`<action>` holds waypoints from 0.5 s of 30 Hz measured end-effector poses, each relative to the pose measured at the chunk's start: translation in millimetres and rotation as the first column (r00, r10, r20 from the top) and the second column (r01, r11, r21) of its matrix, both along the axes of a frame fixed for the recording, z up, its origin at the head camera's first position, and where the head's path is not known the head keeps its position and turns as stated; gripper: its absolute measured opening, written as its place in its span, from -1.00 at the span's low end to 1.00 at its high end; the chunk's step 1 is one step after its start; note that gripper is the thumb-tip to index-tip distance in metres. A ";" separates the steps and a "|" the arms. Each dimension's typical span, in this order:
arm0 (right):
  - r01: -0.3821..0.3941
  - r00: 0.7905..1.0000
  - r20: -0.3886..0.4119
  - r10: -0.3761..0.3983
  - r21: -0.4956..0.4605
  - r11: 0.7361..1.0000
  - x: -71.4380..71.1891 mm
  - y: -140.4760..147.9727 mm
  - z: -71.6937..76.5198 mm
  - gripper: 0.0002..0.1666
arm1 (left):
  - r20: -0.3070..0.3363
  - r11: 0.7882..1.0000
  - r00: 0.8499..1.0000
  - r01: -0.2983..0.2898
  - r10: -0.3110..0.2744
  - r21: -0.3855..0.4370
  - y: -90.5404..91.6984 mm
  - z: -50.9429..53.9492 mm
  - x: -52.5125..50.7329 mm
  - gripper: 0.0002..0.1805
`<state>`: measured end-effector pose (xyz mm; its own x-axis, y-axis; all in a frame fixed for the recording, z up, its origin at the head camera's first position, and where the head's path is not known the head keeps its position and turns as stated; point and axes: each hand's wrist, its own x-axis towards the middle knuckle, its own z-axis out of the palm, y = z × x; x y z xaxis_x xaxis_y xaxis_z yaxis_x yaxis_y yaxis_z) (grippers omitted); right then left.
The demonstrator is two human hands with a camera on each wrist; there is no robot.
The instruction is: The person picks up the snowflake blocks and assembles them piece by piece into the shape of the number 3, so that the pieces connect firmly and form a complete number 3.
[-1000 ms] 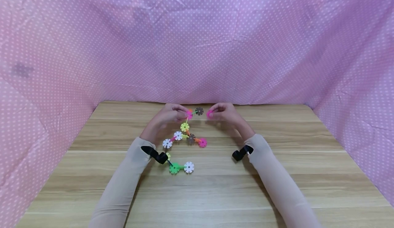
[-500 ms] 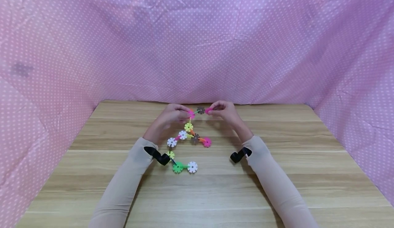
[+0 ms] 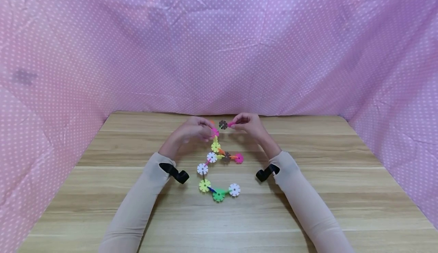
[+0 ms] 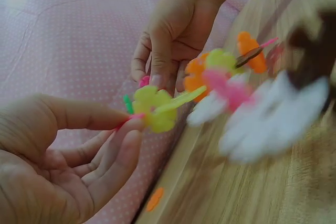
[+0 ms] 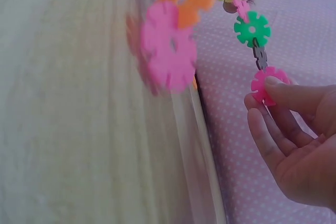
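Note:
A chain of notched plastic discs hangs between my hands. In the head view my left hand (image 3: 195, 129) pinches a pink disc (image 3: 215, 132) between thumb and fingers. Below it the chain runs through a yellow disc (image 3: 215, 147), white discs (image 3: 202, 169) and a green disc (image 3: 218, 195) to a white end disc (image 3: 234, 190). A side branch ends in another pink disc (image 3: 238, 158). My right hand (image 3: 251, 127) pinches a separate-coloured bright pink disc (image 5: 268, 85), which meets the edge of a brown disc (image 5: 260, 56). That brown disc joins a green disc (image 5: 252, 29).
An orange disc (image 4: 155, 199) lies near the far edge of the wooden table (image 3: 301, 200). A pink dotted cloth (image 3: 219, 48) hangs behind and at both sides. Each wrist carries a black camera mount (image 3: 176, 173).
My right hand has brought its pink disc left against the brown disc. The hanging chain has swung right and its lower end has dropped nearer to me. Both hands keep their pinch.

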<state>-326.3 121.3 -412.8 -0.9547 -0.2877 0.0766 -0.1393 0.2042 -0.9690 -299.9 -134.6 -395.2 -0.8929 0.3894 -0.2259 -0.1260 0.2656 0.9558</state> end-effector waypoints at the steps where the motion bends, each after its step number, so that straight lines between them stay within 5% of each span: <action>1: -0.008 1.000 -0.004 0.008 0.000 1.000 -0.1 0.0 -0.4 -0.77 | -0.002 1.000 1.000 0.024 -0.024 -0.002 -0.6 0.2 -0.4 -0.69; 15: -0.044 0.999 0.004 0.044 -0.009 0.999 1.5 -0.8 -1.0 -0.76 | -0.021 0.993 0.994 0.110 -0.111 -0.038 -5.6 4.6 -1.0 -0.64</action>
